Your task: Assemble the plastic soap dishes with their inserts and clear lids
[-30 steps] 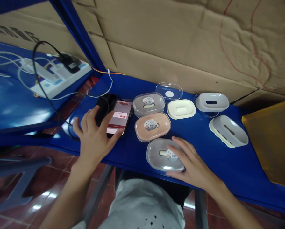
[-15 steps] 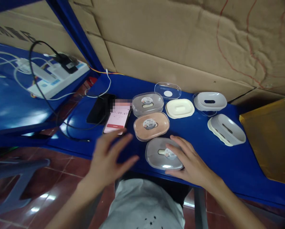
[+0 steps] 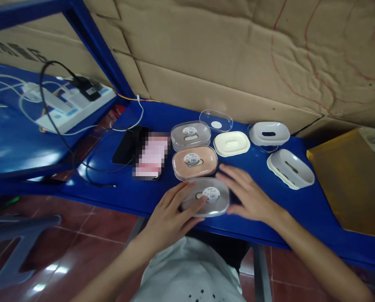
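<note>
A grey soap box (image 3: 218, 206) with a clear lid and a round label lies at the table's front edge. My left hand (image 3: 174, 209) grips its left end, with one finger reaching across the lid to the label. By the right end is my right hand (image 3: 248, 193), fingers apart and curved; whether a fingertip touches the lid I cannot tell. Just behind sits a peach soap box (image 3: 181, 167) with a clear lid and label. Farther back is another lidded grey soap box (image 3: 177, 136). Next to that lies a cream insert tray (image 3: 242, 144).
A loose clear lid (image 3: 223, 119) lies at the back. Two unlidded grey boxes, one upright (image 3: 283, 129) and one tilted on a cream tray (image 3: 300, 170), are on the right, before a yellow package (image 3: 350, 180). A phone (image 3: 151, 157), cables and a power strip (image 3: 80, 111) are left.
My left hand has moved right and down onto the front grey soap box. That box has shifted slightly left, and my right hand's fingers have come off its label.
</note>
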Motion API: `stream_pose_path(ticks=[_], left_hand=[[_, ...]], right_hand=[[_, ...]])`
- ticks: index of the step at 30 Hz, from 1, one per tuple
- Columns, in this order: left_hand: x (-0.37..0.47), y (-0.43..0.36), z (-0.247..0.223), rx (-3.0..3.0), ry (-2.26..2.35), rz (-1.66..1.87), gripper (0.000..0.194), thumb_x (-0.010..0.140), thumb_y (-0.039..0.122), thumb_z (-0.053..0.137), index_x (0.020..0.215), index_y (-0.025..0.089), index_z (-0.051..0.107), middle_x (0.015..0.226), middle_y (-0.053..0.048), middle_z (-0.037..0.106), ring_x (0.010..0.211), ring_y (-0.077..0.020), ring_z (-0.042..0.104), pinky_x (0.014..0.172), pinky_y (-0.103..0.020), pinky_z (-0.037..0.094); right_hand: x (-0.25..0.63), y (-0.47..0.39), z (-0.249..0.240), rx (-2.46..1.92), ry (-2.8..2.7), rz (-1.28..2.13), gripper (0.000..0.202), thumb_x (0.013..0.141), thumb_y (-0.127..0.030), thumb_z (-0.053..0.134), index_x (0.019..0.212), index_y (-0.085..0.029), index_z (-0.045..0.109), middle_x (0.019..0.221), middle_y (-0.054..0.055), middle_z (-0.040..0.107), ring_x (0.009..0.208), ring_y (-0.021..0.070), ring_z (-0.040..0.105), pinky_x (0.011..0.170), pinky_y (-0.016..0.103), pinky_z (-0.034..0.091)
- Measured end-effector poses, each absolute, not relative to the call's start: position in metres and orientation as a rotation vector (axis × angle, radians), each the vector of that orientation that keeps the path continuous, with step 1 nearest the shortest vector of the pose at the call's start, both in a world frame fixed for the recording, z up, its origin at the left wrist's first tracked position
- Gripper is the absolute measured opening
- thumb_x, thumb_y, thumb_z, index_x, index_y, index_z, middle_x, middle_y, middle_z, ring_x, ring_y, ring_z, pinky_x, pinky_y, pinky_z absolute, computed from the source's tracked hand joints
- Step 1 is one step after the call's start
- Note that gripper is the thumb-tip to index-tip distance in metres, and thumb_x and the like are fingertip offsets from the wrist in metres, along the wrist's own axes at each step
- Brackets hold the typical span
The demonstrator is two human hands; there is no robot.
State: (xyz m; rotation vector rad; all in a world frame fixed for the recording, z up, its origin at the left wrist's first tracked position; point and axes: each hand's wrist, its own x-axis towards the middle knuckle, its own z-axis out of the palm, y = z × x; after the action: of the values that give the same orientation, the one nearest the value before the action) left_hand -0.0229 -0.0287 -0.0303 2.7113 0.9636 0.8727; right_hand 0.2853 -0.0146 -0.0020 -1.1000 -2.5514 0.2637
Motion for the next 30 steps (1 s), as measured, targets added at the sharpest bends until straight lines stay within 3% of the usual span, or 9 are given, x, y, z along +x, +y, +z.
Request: stream_pose_path(ticks=[5, 11, 14, 21, 25, 27, 30], left_hand=[[-0.020, -0.023, -0.029, 2.715, 0.997, 0.879, 0.055, 0.099, 0.027, 0.077, 0.151, 0.026, 0.057, 0.156, -0.018, 0.054, 0.148, -0.0393, 0.052, 0.112, -0.058, 0.057], [-0.016, -0.018, -0.030, 2.698, 1.095, 0.888, 0.054, 0.102, 0.027, 0.075, 0.152, 0.025, 0.055, 0.156, -0.019, 0.052, 0.149, -0.0401, 0.051, 0.115, -0.059, 0.056], [-0.011, -0.013, -0.028, 2.675, 1.146, 0.903, 0.053, 0.102, 0.023, 0.073, 0.152, 0.022, 0.054, 0.160, -0.021, 0.049, 0.153, -0.0403, 0.048, 0.117, -0.059, 0.054], [0.003, -0.012, -0.027, 2.669, 1.296, 1.037, 0.048, 0.100, 0.014, 0.073, 0.145, 0.020, 0.059, 0.159, -0.021, 0.050, 0.155, -0.0424, 0.045, 0.124, -0.069, 0.040], [0.010, -0.030, -0.025, 2.702, 0.963, 1.178, 0.038, 0.097, 0.006, 0.069, 0.132, 0.021, 0.066, 0.145, -0.014, 0.061, 0.142, -0.0311, 0.057, 0.121, -0.055, 0.047], [0.018, -0.036, -0.022, 2.769, 0.716, 1.076, 0.038, 0.099, 0.004, 0.063, 0.134, 0.018, 0.066, 0.141, -0.013, 0.065, 0.136, -0.0280, 0.061, 0.115, -0.047, 0.053], [0.041, -0.031, -0.014, 2.966, 0.572, 0.790, 0.044, 0.102, 0.008, 0.060, 0.145, 0.015, 0.061, 0.149, -0.015, 0.064, 0.140, -0.0304, 0.060, 0.119, -0.049, 0.051]], right_hand=[[0.324, 0.023, -0.007, -1.574, -2.340, 0.009, 0.057, 0.113, -0.043, 0.047, 0.166, -0.021, 0.042, 0.170, 0.016, 0.047, 0.160, 0.0360, 0.041, 0.129, 0.064, 0.033], [0.330, 0.006, -0.005, -1.505, -2.391, 0.023, 0.030, 0.112, -0.032, 0.054, 0.140, -0.029, 0.064, 0.137, 0.008, 0.075, 0.127, 0.0290, 0.069, 0.122, 0.060, 0.036], [0.339, -0.018, 0.010, -1.456, -2.350, 0.062, 0.032, 0.111, -0.031, 0.057, 0.143, -0.032, 0.062, 0.139, 0.006, 0.074, 0.130, 0.0274, 0.068, 0.121, 0.055, 0.038], [0.411, -0.083, -0.007, -1.992, -1.971, -0.345, 0.054, 0.109, -0.047, 0.059, 0.159, -0.028, 0.052, 0.156, 0.015, 0.061, 0.139, 0.0410, 0.061, 0.114, 0.062, 0.041], [0.426, -0.110, -0.026, -1.969, -1.909, -0.269, 0.047, 0.109, -0.039, 0.058, 0.155, -0.028, 0.056, 0.137, 0.013, 0.073, 0.120, 0.0347, 0.071, 0.108, 0.057, 0.045], [0.422, -0.117, -0.028, -1.900, -1.899, -0.233, 0.042, 0.108, -0.034, 0.061, 0.150, -0.030, 0.060, 0.132, 0.011, 0.075, 0.116, 0.0330, 0.072, 0.107, 0.055, 0.046], [0.414, -0.121, -0.026, -1.811, -1.864, -0.189, 0.038, 0.106, -0.030, 0.066, 0.143, -0.032, 0.066, 0.132, 0.009, 0.077, 0.116, 0.0320, 0.073, 0.107, 0.053, 0.047]])
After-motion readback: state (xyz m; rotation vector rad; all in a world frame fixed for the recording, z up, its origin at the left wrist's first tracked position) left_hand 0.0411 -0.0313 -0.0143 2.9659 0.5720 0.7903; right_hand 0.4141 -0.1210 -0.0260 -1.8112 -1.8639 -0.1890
